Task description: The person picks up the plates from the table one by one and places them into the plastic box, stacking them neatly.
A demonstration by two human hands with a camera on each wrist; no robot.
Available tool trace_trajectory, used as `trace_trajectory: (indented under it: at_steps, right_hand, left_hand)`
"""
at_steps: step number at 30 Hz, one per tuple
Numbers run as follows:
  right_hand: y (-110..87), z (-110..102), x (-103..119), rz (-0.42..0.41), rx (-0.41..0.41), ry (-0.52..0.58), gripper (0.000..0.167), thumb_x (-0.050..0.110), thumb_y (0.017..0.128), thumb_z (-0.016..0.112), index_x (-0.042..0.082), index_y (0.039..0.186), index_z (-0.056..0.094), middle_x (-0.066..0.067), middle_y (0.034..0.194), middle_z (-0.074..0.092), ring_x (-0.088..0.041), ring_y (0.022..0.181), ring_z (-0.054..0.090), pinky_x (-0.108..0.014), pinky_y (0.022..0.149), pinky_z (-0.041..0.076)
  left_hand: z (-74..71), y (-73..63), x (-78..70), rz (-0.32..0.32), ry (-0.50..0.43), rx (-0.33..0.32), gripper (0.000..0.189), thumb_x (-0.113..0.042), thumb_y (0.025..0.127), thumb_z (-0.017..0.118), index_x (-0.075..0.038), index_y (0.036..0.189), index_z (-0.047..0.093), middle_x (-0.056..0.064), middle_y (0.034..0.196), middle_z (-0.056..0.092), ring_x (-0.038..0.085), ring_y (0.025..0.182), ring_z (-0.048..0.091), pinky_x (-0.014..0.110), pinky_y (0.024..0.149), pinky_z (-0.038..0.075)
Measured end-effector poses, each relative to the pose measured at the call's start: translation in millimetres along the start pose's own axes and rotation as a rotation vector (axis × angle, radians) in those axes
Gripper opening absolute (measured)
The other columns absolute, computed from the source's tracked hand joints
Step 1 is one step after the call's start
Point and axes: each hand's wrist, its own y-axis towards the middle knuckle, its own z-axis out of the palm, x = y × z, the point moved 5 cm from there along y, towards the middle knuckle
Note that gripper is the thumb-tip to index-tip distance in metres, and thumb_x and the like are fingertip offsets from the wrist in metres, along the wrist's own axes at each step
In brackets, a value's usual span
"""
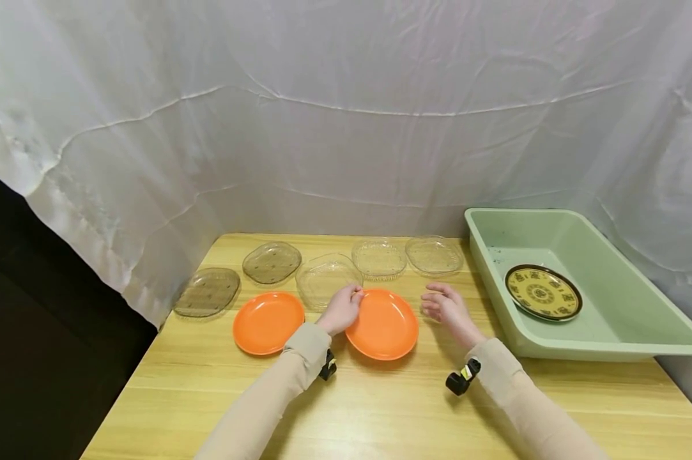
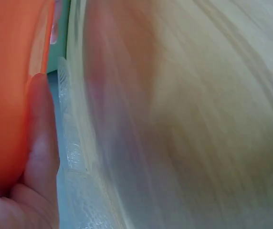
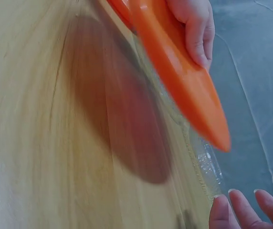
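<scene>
An orange plate [image 1: 382, 324] is raised above the table, its left edge pinched by my left hand [image 1: 341, 310]. The left wrist view shows the thumb [image 2: 42, 129] lying along the plate's rim, and the right wrist view shows the plate's shadow on the wood below it. My right hand [image 1: 447, 308] is apart from the plate, to its right, with fingers spread and nothing in them. A second orange plate [image 1: 268, 323] lies on the table left of my left hand. Just behind the left hand is a clear glass plate [image 1: 328, 280].
Two more clear plates, one [image 1: 379, 257] beside the other [image 1: 434, 255], lie at the back. Two brownish glass plates [image 1: 272, 262] [image 1: 207, 292] lie at the left. A green basin [image 1: 604, 350] at the right holds a yellow patterned plate [image 1: 544, 292]. Grey curtain [image 1: 346, 153] hangs behind.
</scene>
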Motion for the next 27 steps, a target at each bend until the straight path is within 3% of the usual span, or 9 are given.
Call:
trace_trajectory:
  at_steps: [7, 13, 17, 21, 25, 27]
  right_hand:
    - [-2.9, 8.3, -1.9, 0.012, 0.06, 0.048, 0.047, 0.009, 0.106, 0.03, -0.011, 0.149, 0.028, -0.003, 0.105, 0.065, -0.003, 0.082, 0.067, -0.018, 0.08, 0.059]
    - [-4.3, 15.1, -5.3, 0.044, 0.05, 0.161, 0.045, 0.018, 0.109, 0.03, -0.006, 0.146, 0.035, 0.01, 0.085, 0.065, -0.002, 0.074, 0.065, -0.018, 0.072, 0.058]
    - [-5.9, 19.6, -6.8, 0.04, 0.04, 0.22, 0.043, 0.025, 0.109, 0.028, -0.001, 0.142, 0.04, 0.013, 0.08, 0.066, 0.0, 0.073, 0.066, -0.017, 0.07, 0.058]
    - [-8.4, 23.5, -6.8, 0.024, 0.02, 0.265, 0.037, 0.028, 0.11, 0.025, 0.006, 0.132, 0.044, 0.015, 0.079, 0.067, 0.002, 0.071, 0.065, -0.018, 0.068, 0.057]
    - [-10.5, 28.1, -4.9, 0.012, -0.004, 0.326, 0.028, 0.03, 0.11, 0.027, 0.018, 0.114, 0.051, 0.016, 0.069, 0.057, 0.001, 0.06, 0.049, -0.019, 0.063, 0.049]
    - [-11.3, 29.7, -4.2, 0.003, -0.019, 0.341, 0.028, 0.031, 0.109, 0.029, 0.023, 0.105, 0.056, 0.015, 0.069, 0.058, 0.0, 0.061, 0.05, -0.019, 0.064, 0.049]
  left_hand:
    - [-8.0, -0.2, -4.5, -0.044, -0.1, -0.076, 0.03, -0.013, 0.108, 0.04, 0.003, 0.119, 0.063, 0.013, 0.095, 0.062, 0.014, 0.079, 0.052, 0.025, 0.073, 0.047]
    - [-6.3, 1.4, -4.8, -0.142, -0.267, -0.113, 0.032, -0.016, 0.109, 0.041, 0.001, 0.129, 0.059, 0.015, 0.1, 0.065, 0.011, 0.072, 0.058, 0.022, 0.063, 0.053]
    - [-6.1, 0.9, -9.0, -0.172, -0.324, -0.154, 0.031, -0.015, 0.107, 0.047, -0.001, 0.131, 0.059, 0.018, 0.114, 0.067, 0.01, 0.075, 0.061, 0.021, 0.065, 0.055]
    - [-5.3, 0.1, -13.6, -0.19, -0.368, -0.182, 0.034, -0.016, 0.107, 0.046, -0.001, 0.136, 0.056, 0.019, 0.123, 0.066, 0.012, 0.081, 0.064, 0.023, 0.072, 0.058]
    - [-2.3, 1.6, -15.9, -0.176, -0.397, -0.222, 0.035, -0.014, 0.107, 0.044, -0.001, 0.138, 0.054, 0.02, 0.126, 0.065, 0.013, 0.085, 0.063, 0.025, 0.077, 0.058]
    - [-0.1, 2.6, -17.2, -0.163, -0.396, -0.248, 0.034, -0.013, 0.107, 0.043, 0.0, 0.137, 0.055, 0.02, 0.127, 0.064, 0.014, 0.088, 0.063, 0.026, 0.08, 0.057]
